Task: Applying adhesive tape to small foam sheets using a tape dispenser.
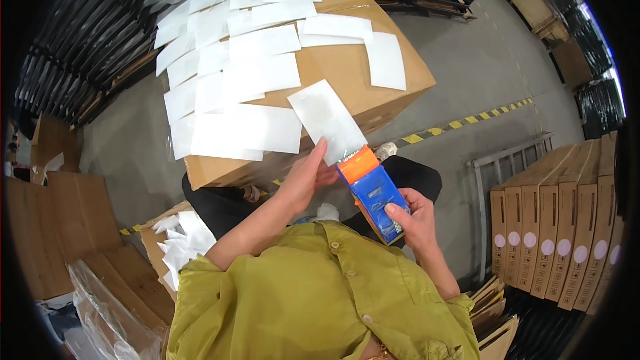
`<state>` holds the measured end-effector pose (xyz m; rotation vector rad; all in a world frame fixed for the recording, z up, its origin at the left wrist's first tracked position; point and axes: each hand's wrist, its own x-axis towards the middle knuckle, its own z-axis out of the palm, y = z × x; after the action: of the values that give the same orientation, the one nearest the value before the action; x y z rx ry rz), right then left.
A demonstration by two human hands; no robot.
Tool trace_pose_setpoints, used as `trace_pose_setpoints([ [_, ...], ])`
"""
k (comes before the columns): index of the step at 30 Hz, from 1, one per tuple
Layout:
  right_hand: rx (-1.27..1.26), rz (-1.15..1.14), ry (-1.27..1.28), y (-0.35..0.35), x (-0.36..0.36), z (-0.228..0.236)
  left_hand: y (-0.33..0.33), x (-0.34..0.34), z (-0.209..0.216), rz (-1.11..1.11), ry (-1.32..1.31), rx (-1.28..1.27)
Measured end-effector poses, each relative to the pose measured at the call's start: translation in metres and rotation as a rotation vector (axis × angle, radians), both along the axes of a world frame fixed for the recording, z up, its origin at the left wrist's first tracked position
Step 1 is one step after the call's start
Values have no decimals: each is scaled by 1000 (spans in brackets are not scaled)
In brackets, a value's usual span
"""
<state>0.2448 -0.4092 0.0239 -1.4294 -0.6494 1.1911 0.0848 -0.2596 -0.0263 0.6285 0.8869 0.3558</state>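
Observation:
My right hand (415, 221) is wrapped round a blue tape dispenser (377, 195) with an orange front and a toothed edge. That toothed edge meets the lower end of a white sheet (327, 117), which is tilted over the near side of a large cardboard box (347, 80). At the sheet's lower left edge, my left hand (310, 177) has a fingertip on it and appears to grip it; its other fingers are partly hidden. Many similar white sheets (265, 43) lie in overlapping rows on the box top.
At my lower left, crumpled white pieces (183, 243) fill a cardboard carton. Flat cartons (557, 227) stand in a row on the right, beside a metal frame (510, 160). Black racks (87, 47) line the far left. Yellow-black tape (460, 122) crosses the grey floor.

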Motion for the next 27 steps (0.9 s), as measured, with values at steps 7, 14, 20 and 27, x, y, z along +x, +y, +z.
trace_pose_setpoints([
  [7, 11, -3, -6, -19, -4, -1, -3, 33, 25, 131, -69, 264],
  [14, 72, -78, -52, -34, -7, 8, 20, 43, 56, 230, -136, 265],
  [20, 86, -41, -51, -41, -7, 19, 21, 40, 60, 229, -118, 296],
  [27, 93, -61, -178, -48, -10, 22, 27, 43, 66, 235, -119, 251],
])
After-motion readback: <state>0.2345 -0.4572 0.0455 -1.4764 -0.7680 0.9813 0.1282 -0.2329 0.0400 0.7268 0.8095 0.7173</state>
